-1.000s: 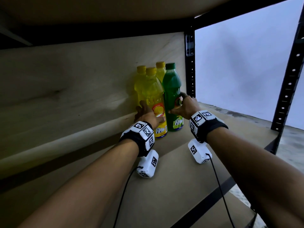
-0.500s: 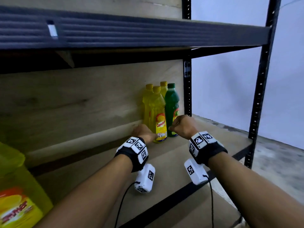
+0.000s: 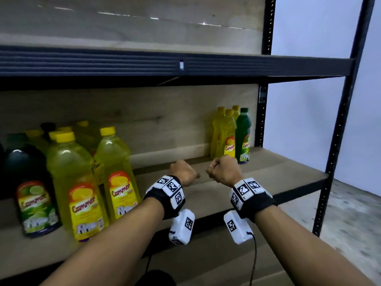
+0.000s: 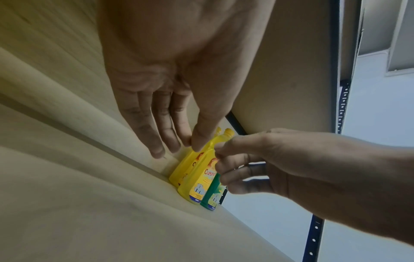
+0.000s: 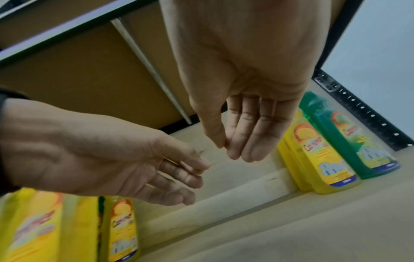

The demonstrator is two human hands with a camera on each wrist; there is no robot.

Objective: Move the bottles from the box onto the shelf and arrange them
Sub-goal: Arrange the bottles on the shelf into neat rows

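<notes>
Both hands, left [image 3: 184,171] and right [image 3: 223,169], are hanging empty with loosely relaxed fingers over the shelf [image 3: 278,172]; four bottles [image 3: 229,134] are standing at 1 o'clock, more bottles [image 3: 80,182] at 9 o'clock

Both hands empty and held side by side, forearms reaching forward.

In the head view the left hand [image 3: 183,172] sits at about 9 o'clock of the right hand [image 3: 224,169], the two near each other but apart, backs of the hands up, with the forearms running back toward 6 o'clock. Each wrist wears a black band with white marker blocks and a white camera unit hanging beneath. The wrist views show the fingers [image 4: 154,127] of the left hand extended and loosely together, and the fingers [image 5: 248,134] of the right hand likewise relaxed, thumb close alongside, holding nothing.
</notes>
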